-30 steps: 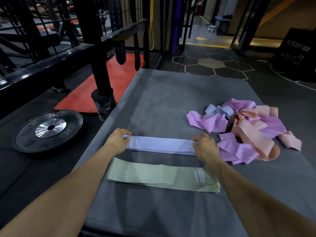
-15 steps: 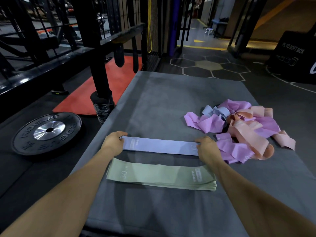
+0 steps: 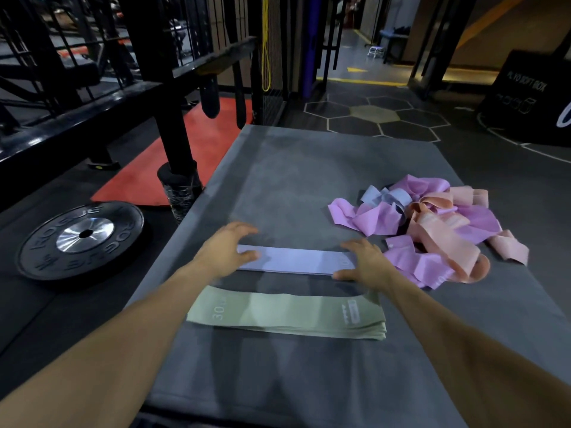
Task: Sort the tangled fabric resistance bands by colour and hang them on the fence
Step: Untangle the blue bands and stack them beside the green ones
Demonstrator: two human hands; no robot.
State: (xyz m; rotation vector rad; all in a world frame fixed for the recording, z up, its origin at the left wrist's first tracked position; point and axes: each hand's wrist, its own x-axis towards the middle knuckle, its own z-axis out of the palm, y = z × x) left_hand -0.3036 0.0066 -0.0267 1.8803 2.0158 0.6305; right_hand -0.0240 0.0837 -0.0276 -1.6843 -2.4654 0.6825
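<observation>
The lavender band [image 3: 296, 260] lies flat on the grey mat [image 3: 296, 180]; the left hand [image 3: 224, 250] and right hand [image 3: 366, 264] sit over its two ends, fingers spread and loose, gripping nothing; the green band stack [image 3: 287, 315] lies just nearer the person; the tangled pile [image 3: 432, 230] of pink, peach and blue bands sits to the right, beside the right hand; a weight plate [image 3: 82, 239] lies on the floor left of the mat; a black rack post [image 3: 173, 125] stands beyond it.

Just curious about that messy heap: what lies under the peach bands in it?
Pink bands and a lilac band show beneath and beside the peach bands. Anything deeper in the heap is covered; below it is the grey mat.
</observation>
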